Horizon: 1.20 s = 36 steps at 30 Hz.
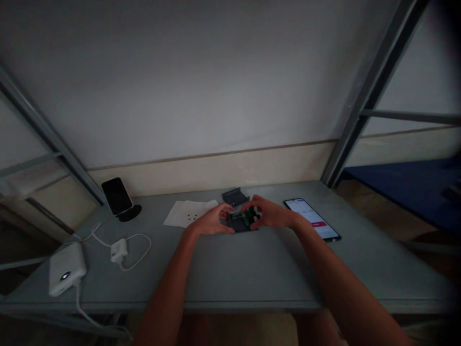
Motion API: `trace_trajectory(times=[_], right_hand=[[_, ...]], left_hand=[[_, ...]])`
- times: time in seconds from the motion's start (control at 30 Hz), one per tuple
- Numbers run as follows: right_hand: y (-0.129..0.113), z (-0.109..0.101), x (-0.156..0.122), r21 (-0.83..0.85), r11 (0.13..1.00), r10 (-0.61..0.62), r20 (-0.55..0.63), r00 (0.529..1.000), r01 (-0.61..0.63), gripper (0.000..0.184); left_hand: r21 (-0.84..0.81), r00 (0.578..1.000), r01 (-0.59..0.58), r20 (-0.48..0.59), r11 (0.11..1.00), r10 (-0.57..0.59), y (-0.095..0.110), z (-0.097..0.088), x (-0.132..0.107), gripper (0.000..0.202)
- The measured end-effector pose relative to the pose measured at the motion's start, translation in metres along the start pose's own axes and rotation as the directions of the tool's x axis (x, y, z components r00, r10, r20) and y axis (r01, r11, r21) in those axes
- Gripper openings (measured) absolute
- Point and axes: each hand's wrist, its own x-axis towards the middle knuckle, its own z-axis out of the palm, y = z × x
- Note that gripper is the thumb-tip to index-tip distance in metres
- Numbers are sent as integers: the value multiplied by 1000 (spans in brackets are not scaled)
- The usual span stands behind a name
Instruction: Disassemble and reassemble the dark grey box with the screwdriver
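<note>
A small green circuit board [242, 219] sits in a dark tray-like case [242, 226] on the grey table [230, 269]. My left hand [211, 222] curls against the left side of the case, fingers closed on its edge. From the right, my right hand [272, 213] grips the board and case with bent fingers. A second dark case part [235, 196] lies just behind the hands.
A white paper sheet [187, 212] with small dark screws lies left of the hands. A lit phone [312, 218] lies flat at the right. A dark phone on a stand [117, 197], a white charger with cable [119, 250] and a white power bank [66, 270] sit at the left.
</note>
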Motion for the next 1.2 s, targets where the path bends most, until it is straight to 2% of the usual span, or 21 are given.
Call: trace_trajectory(times=[0.27, 0.4, 0.5, 0.63, 0.8, 1.0, 1.2], right_hand=[[3, 5, 1, 13, 1000, 6, 11, 1000, -6, 63], [6, 6, 1, 38, 999, -15, 20, 1000, 15, 65], [7, 6, 2, 66, 998, 23, 20, 1000, -24, 65], [4, 5, 1, 99, 993, 56, 20, 998, -58, 62], [1, 3, 0, 154, 987, 52, -2, 999, -51, 52], [0, 3, 0, 171, 985, 38, -20, 999, -34, 51], [5, 7, 1, 135, 990, 32, -1, 999, -31, 61]], left_hand=[[-18, 1000, 4, 14, 1000, -3, 7, 0, -1, 73], [-30, 1000, -14, 24, 999, 15, 3, -1, 0, 71], [-26, 1000, -22, 14, 999, 22, -1, -2, 1, 72], [-24, 1000, -16, 21, 1000, 17, -4, -2, 1, 73], [-12, 1000, -19, 3, 1000, 19, -8, -2, 2, 75], [-28, 1000, -7, 7, 1000, 8, -6, -2, 1, 73], [-51, 1000, -19, 15, 999, 19, -4, -3, 1, 69]])
